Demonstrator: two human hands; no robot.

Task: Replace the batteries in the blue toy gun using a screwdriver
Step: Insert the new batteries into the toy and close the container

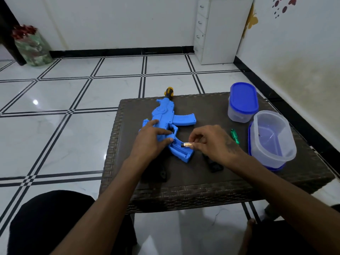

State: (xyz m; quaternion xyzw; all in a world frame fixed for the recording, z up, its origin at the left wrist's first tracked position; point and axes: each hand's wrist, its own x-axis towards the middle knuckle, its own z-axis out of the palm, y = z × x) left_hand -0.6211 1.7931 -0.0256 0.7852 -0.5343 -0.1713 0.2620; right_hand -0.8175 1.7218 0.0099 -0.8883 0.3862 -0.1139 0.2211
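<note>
The blue toy gun [166, 116] lies on the dark woven table [202, 181], muzzle pointing away, with its grip's battery compartment [181, 150] open. My left hand [151, 138] rests on the gun's body, its straight fingers pressing beside the compartment. A gold battery [187, 144] is pinched in my right hand [211, 142], its dark end at the compartment's edge. The green-handled screwdriver [235, 136] lies on the table to the right of my right hand.
A closed tub with a blue lid [242, 102] and an open clear tub [272, 138] stand at the table's right side. Black plastic parts [214, 165] [162, 173] lie near my wrists. White drawers [217, 30] stand by the far wall.
</note>
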